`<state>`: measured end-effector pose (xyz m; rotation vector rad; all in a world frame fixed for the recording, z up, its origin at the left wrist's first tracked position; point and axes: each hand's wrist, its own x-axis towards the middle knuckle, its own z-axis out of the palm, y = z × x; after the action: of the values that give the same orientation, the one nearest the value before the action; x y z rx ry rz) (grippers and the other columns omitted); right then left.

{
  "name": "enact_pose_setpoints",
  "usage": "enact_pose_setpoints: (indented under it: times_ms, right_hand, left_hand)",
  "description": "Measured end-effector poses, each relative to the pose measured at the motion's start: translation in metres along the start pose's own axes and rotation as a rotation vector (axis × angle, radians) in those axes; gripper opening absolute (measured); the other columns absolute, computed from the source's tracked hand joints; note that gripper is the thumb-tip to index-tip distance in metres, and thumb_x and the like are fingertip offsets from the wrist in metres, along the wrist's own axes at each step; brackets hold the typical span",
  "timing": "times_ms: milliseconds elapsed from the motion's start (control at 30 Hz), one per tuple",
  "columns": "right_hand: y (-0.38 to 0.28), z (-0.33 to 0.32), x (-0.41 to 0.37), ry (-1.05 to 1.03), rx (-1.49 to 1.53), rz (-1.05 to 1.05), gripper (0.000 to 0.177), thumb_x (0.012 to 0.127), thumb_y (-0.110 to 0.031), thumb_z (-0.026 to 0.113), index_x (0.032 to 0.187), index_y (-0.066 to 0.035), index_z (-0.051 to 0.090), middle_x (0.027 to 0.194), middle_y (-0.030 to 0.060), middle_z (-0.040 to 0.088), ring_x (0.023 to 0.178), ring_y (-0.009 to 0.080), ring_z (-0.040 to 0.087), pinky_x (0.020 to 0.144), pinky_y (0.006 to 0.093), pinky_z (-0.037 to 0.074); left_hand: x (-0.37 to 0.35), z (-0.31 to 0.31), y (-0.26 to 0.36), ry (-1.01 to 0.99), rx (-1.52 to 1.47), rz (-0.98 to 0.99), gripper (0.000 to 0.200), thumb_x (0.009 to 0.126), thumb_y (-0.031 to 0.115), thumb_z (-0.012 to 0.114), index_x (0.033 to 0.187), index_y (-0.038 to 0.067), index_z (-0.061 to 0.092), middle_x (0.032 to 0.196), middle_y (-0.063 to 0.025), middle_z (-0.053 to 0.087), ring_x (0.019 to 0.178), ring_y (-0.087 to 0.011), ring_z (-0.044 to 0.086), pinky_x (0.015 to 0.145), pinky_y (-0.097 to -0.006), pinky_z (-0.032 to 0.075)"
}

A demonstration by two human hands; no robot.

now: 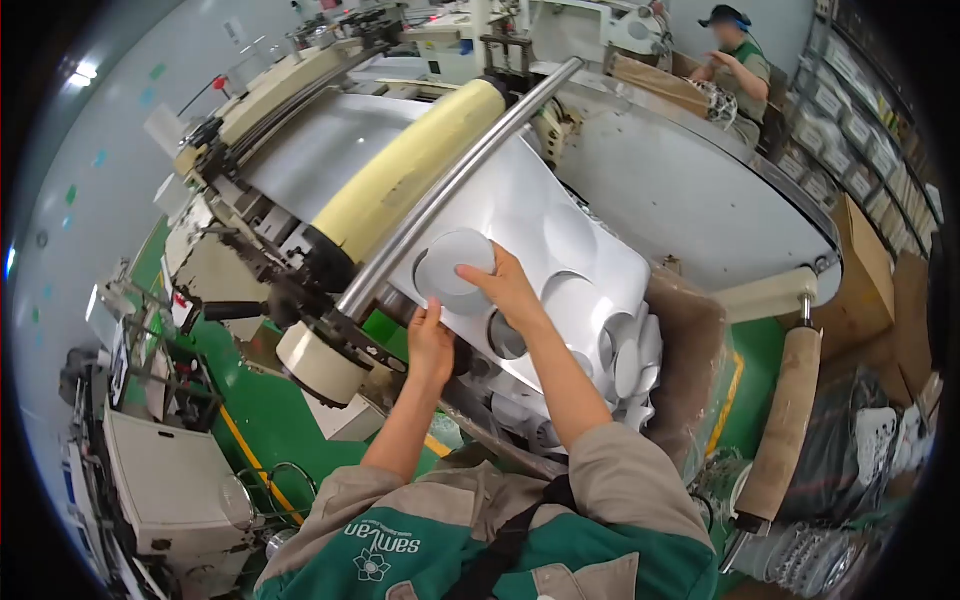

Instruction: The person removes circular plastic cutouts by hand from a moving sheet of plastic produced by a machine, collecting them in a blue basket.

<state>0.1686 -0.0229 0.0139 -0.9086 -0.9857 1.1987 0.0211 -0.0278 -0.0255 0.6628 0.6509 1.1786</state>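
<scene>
1. Sitting against the punched white sheet [590,255], just below the steel bar [450,170], the round white disc [450,262] is pinched at its edge by the right hand [507,290].
2. The left hand [430,340] reaches its lower rim with fingers half curled; I cannot tell if it grips.
3. More cut discs [632,362] pile lower down the sheet.

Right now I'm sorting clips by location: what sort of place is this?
Most likely a factory floor, at a die-cutting machine. A white sheet punched with round holes lies by a yellow roller, the right hand grips a white disc, and the floor is green.
</scene>
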Motion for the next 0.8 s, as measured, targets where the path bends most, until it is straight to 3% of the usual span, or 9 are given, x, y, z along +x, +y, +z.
enact_pose_setpoints:
  times_ms: [133,333,400,467,500,633,667,700,800]
  right_hand:
    - [0.046,-0.029,-0.015,0.231,0.430,-0.066,0.042,0.080,-0.014,0.064,0.116,0.000,0.047,0.109,0.0090,0.056,0.098,0.0172,0.054,0.085,0.0304,0.045]
    - [0.170,-0.170,-0.087,0.426,0.752,0.415,0.044,0.080,-0.015,0.064,0.119,-0.003,0.046,0.109,0.0080,0.055,0.098,0.0183,0.055,0.080,0.0317,0.046]
    - [0.221,-0.191,-0.099,0.329,0.392,0.501,0.044,0.079,-0.017,0.065,0.116,-0.002,0.048,0.106,0.0077,0.056,0.094,0.0171,0.055,0.072,0.0308,0.048]
    - [0.253,-0.202,-0.129,0.437,0.635,0.615,0.041,0.079,-0.015,0.065,0.114,-0.001,0.050,0.102,0.0072,0.058,0.089,0.0169,0.056,0.069,0.0299,0.046]
    - [0.262,-0.207,-0.149,0.372,0.409,0.663,0.045,0.076,-0.017,0.068,0.115,0.000,0.050,0.103,0.0088,0.058,0.089,0.0188,0.057,0.072,0.0313,0.046]
    - [0.175,-0.223,-0.148,-0.443,-1.036,0.734,0.076,0.056,-0.034,0.078,0.119,-0.002,0.051,0.116,0.0186,0.053,0.108,0.0325,0.050,0.092,0.0365,0.038]
    - [0.140,-0.216,-0.146,-0.401,-1.296,0.636,0.071,0.057,-0.031,0.076,0.118,-0.003,0.051,0.117,0.0192,0.053,0.111,0.0331,0.047,0.095,0.0365,0.036]
    - [0.090,-0.195,-0.136,-0.280,-1.418,0.579,0.067,0.059,-0.026,0.075,0.117,-0.002,0.051,0.118,0.0196,0.051,0.110,0.0327,0.048,0.096,0.0375,0.036]
    - [-0.017,-0.125,-0.090,0.061,-0.701,0.014,0.056,0.065,-0.010,0.070,0.116,0.000,0.048,0.101,0.0114,0.059,0.096,0.0214,0.056,0.084,0.0318,0.044]
  left_hand:
    - [0.001,0.007,0.017,0.063,0.065,0.031,0.041,0.091,0.025,0.047,0.121,-0.002,0.042,0.124,-0.0130,0.048,0.113,-0.0196,0.046,0.093,-0.0325,0.036]
    - [0.020,0.009,0.045,0.070,0.064,0.090,0.041,0.090,0.024,0.047,0.121,-0.003,0.042,0.124,-0.0155,0.047,0.119,-0.0235,0.042,0.100,-0.0347,0.033]
    - [0.014,0.015,0.047,0.114,0.113,0.097,0.038,0.090,0.023,0.047,0.119,-0.002,0.044,0.123,-0.0148,0.048,0.117,-0.0228,0.045,0.098,-0.0336,0.035]
    - [0.017,0.004,0.038,0.094,0.076,0.109,0.028,0.089,0.024,0.051,0.110,0.006,0.051,0.108,-0.0054,0.057,0.102,-0.0142,0.053,0.085,-0.0285,0.042]
    - [0.016,0.003,0.036,0.119,0.072,0.110,0.025,0.089,0.024,0.052,0.107,0.008,0.052,0.103,-0.0023,0.057,0.096,-0.0118,0.054,0.081,-0.0272,0.042]
    - [0.030,-0.001,0.039,0.166,0.131,0.141,0.018,0.086,0.022,0.057,0.100,0.010,0.055,0.094,0.0024,0.058,0.083,-0.0078,0.052,0.072,-0.0238,0.041]
    - [0.032,-0.001,0.036,0.176,0.127,0.145,0.018,0.086,0.021,0.057,0.099,0.009,0.055,0.094,0.0013,0.058,0.084,-0.0081,0.052,0.073,-0.0244,0.041]
    - [0.035,-0.004,0.029,0.157,0.097,0.167,0.018,0.086,0.019,0.057,0.099,0.007,0.055,0.096,-0.0002,0.058,0.085,-0.0089,0.053,0.076,-0.0253,0.042]
    - [0.027,0.002,0.013,0.091,0.022,0.139,0.020,0.086,0.017,0.057,0.099,0.002,0.056,0.099,-0.0039,0.059,0.090,-0.0118,0.054,0.082,-0.0271,0.042]
